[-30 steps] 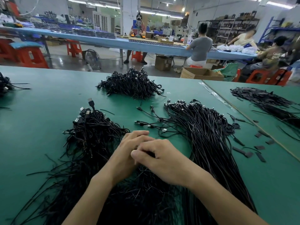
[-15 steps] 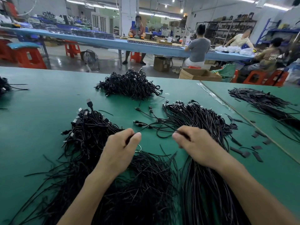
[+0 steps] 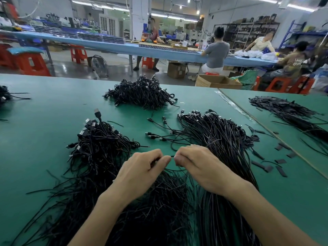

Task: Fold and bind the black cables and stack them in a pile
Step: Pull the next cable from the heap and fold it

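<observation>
**Supervisor:** Where do the hands stand?

**Inspector:** Both are over the green table (image 3: 44, 139), close together at the centre. The left hand (image 3: 142, 174) and right hand (image 3: 205, 171) have curled fingers, and each pinches one end of a short thin strand (image 3: 172, 156) between thumb and forefinger. The thumb tips nearly meet. I cannot tell whether the strand is a cable or a tie.

**Supervisor:** And the stock?

**Inspector:** The loose cables (image 3: 216, 139) lie straight in a sheaf just right of the hands. A plug-ended heap (image 3: 99, 150) sits to the left. The far pile (image 3: 142, 94) of what look like bound cables lies well beyond. A thin black tangle (image 3: 156, 210) lies under the wrists.

**Supervisor:** Which step is this?

**Inspector:** In my judgement, binding or readying one piece. Most of the stock appears unbound.

**Supervisor:** Recommendations?

**Inspector:** Keep the pinch close to the strand's ends and lift it clear of the tangle so nothing else snags. Fold evenly with the plugs aligned, and wrap the binding snugly at the middle. Place the finished piece on the far pile, not back among the loose stock.
</observation>
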A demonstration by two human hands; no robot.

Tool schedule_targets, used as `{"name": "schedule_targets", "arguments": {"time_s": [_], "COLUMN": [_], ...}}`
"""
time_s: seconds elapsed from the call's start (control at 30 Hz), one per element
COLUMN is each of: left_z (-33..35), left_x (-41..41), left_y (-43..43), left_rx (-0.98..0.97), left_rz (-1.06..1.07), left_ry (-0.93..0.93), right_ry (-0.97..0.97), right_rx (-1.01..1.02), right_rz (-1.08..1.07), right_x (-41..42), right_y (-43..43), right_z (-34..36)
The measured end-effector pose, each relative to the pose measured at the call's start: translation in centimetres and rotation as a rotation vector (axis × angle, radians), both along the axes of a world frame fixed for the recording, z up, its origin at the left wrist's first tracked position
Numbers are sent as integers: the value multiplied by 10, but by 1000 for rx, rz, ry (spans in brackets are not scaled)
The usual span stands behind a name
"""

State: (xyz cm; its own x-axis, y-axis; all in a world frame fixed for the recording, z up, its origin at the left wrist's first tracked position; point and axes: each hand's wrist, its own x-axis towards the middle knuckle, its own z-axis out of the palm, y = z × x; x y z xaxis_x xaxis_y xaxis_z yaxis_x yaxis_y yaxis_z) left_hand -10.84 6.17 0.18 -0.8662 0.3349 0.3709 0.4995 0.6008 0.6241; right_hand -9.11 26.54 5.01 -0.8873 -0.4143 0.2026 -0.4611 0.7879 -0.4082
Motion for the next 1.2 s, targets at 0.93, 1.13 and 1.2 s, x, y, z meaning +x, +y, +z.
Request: {"name": "schedule_targets", "arguments": {"time_s": [0.93,1.13,1.2], "left_z": [24,41,41], "left_x": [26,23,20], "left_y": [15,4,5], "left_rx": [682,1246,1427], "left_rz": [-337,-514,-429], "left_ry": [-722,-841,-801], "right_ry": [-26,-203,-274], "right_rx": [-494,-439,-255], "right_rz": [41,-48,-34], "right_x": [0,0,7], "right_y": [-18,-25,-32], "right_z": [23,1,-8]}}
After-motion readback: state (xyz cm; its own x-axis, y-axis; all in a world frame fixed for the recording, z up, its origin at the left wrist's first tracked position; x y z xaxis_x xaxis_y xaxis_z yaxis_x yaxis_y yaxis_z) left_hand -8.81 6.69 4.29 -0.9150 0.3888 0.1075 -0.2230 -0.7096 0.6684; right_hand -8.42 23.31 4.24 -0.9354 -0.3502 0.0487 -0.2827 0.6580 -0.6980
